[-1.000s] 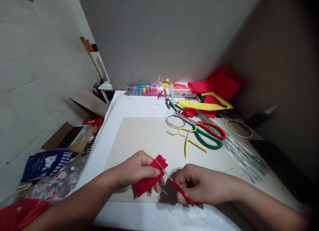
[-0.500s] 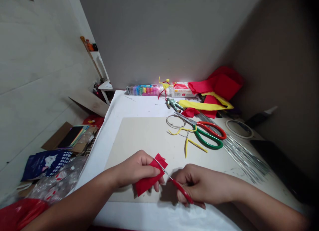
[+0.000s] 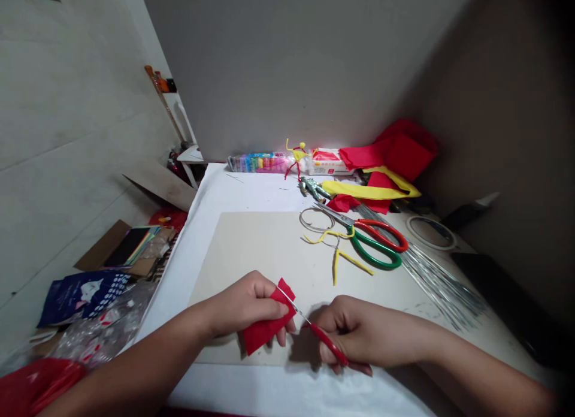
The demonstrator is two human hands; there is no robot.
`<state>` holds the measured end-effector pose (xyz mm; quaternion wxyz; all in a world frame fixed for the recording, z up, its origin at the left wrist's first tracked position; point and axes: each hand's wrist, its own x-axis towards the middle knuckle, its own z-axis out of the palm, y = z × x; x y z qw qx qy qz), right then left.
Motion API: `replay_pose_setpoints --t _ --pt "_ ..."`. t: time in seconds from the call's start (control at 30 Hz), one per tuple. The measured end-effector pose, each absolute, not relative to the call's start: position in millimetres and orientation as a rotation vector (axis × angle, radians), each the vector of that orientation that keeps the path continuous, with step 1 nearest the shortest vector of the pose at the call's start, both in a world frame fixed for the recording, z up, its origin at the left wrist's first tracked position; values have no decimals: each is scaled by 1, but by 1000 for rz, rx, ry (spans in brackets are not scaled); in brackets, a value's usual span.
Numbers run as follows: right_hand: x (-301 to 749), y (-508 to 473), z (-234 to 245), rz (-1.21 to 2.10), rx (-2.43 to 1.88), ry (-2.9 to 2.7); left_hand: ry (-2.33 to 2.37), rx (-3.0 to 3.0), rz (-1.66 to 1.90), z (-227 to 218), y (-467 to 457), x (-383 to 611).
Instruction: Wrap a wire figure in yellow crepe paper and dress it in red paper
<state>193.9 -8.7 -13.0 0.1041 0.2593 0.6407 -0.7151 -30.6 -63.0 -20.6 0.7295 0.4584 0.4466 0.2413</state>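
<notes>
Starting at the left, a blue printed packet (image 3: 81, 298) and a crumpled clear plastic bag (image 3: 105, 324) are seen beside a white-covered table (image 3: 215, 195), with a red plastic sheet (image 3: 38, 386) lying below them. Over a beige board (image 3: 251, 255), a piece of red crepe paper (image 3: 265, 327) is held near the board's lower edge by the left hand (image 3: 242, 303), its fingers (image 3: 282, 339) curled together and clamped on the paper. The thin blades of small red-handled scissors (image 3: 326, 342) are laid against the paper's right edge; whether they are open cannot be told. Those scissors are gripped by the right hand (image 3: 359, 336), its fingers closed around the handles. Farther right on the board, a yellow pipe cleaner (image 3: 336, 255) is placed just beside large scissors with red and green handles (image 3: 372, 243). Red and yellow crepe paper (image 3: 390, 159) is heaped behind them, and a bundle of silver wires (image 3: 442, 288) is spread at the right.
</notes>
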Motion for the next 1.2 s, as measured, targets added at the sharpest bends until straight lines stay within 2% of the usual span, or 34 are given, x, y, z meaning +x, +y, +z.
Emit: replay_pose_setpoints --t 0.27,0.4,0.57,0.7,0.87,1.07,1.2 --pt "192 -10 -12 -2197 833 1917 1009 1017 540 -18 -62 -30" --pt "185 -11 -13 -2499 924 1889 1064 1023 666 -17 -61 -28" --pt "179 -20 -18 -2819 938 1882 1138 820 995 -23 -59 -23" --pt "177 -26 -19 -2736 889 2038 1145 690 1196 -22 -60 -16" --pt "174 -30 -18 -2597 757 2202 1173 691 1219 -20 -64 -8" --pt "174 -29 -21 -2759 972 2003 1188 752 1314 -19 -62 -11" --pt "180 -21 -20 -2778 1117 1990 1100 807 1146 -16 -61 -19"
